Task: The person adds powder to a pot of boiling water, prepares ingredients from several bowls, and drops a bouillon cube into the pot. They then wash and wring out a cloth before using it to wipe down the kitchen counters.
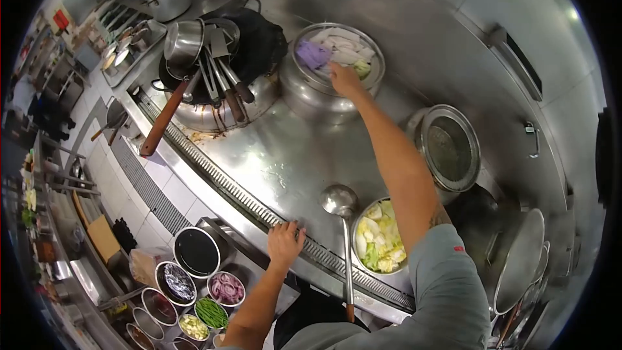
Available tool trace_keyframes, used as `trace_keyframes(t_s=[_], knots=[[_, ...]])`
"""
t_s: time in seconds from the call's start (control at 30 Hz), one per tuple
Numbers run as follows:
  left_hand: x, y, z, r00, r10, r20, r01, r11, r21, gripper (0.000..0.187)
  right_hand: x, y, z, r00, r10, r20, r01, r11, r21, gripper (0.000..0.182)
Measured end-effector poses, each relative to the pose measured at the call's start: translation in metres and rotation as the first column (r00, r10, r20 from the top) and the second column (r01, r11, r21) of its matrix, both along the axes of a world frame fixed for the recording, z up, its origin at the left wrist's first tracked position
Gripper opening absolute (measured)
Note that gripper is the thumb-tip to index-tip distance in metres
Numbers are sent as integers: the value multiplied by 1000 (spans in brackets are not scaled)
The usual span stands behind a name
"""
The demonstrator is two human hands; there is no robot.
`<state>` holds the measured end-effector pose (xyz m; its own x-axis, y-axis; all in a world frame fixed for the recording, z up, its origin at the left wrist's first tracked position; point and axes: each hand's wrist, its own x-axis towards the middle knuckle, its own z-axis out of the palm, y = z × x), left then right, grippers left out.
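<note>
My right hand (pixel 345 80) reaches to the near rim of a round steel pot (pixel 317 94) at the back of the counter. Its fingers are bent together beside a purple cloth (pixel 313 55); what they hold, if anything, is hidden. White folded cloths (pixel 340 44) and a pale green piece (pixel 361 68) also lie in the pot top. On the slotted front edge of the counter (pixel 256 215) rests my left hand (pixel 286 242), fingers apart, holding nothing. A steel ladle (pixel 339 201) lies to its right, beside a bowl of chopped cabbage (pixel 380 236).
A blackened wok (pixel 259 35) at left carries a saucepan (pixel 184 44) and several utensils, one wooden handle (pixel 168 116) jutting over the front edge. A liquid-filled pot (pixel 450 146) stands at right. Below left are containers of red onion (pixel 227 288), green beans (pixel 211 312) and dark liquid (pixel 196 251).
</note>
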<state>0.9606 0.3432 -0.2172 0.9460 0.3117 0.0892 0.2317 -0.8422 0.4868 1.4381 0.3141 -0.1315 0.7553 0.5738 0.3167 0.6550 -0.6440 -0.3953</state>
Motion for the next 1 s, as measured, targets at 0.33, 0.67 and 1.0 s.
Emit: trace_keyframes(t_s=[0.33,0.67,1.0], knots=[[99,42,56,913,196,358,-55,928,-369,39,-14,17,138,957,-282,71,268,950,162,23],[336,86,334,816,-118,566,193,978,-75,31,-98,-24,191,966,244,-82,-47,481,875,75],[173,138,189,976,176,124,-33,689,-724,40,-195,24,-25,861,-211,-462,345,911,228,40]])
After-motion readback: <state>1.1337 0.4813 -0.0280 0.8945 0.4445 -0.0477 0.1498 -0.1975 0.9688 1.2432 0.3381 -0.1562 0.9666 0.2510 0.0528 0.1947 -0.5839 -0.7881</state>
